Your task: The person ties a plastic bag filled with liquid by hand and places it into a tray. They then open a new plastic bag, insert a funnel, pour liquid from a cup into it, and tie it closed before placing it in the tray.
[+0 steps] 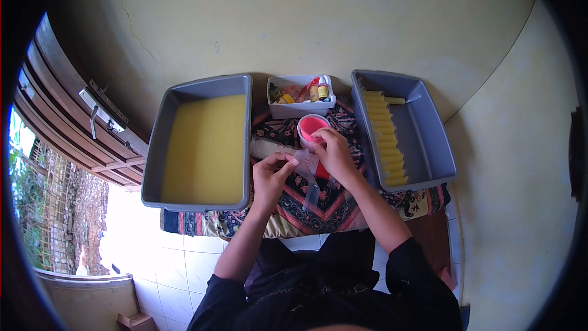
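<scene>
My left hand (pixel 272 178) pinches a thin clear plastic bag (pixel 304 164) between thumb and fingers, and part of the plastic hangs down over the cloth. Just right of it, my right hand (pixel 335 152) is closed, its fingertips at the front rim of a white tub (pixel 303 133) with a bright pink inside. What the right fingers grip is too small to make out. A whitish, plastic-looking bundle (pixel 264 148) lies by the left hand. Under the right hand a red item (pixel 321 172) shows in part.
To the left stands a grey tray (pixel 245 175) of yellow liquid. A second grey tray (pixel 422 141) on the right has a row of yellow filled plastic tubes (pixel 384 141). Behind the tub, a white basket (pixel 300 110) holds small bottles. Patterned cloth (pixel 294 208) covers the table.
</scene>
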`<move>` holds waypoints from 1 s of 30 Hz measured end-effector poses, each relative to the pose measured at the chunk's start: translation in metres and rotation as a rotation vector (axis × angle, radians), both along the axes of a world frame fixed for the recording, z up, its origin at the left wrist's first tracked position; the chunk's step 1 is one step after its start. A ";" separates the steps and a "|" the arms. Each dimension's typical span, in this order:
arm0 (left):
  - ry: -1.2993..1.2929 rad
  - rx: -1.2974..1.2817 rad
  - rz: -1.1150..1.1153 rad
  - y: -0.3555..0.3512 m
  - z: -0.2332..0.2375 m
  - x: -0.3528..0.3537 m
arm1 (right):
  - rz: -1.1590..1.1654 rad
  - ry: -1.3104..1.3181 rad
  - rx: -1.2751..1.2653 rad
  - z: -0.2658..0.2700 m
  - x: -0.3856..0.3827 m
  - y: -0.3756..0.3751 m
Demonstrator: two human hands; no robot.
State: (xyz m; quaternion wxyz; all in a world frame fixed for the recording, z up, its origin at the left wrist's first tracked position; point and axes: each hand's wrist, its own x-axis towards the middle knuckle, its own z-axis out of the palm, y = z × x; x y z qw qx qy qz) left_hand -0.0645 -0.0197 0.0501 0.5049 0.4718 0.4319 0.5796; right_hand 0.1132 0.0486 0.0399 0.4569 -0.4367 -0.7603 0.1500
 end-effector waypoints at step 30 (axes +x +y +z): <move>0.246 0.079 0.031 0.022 -0.007 0.020 | 0.256 0.622 -0.297 0.064 0.031 -0.058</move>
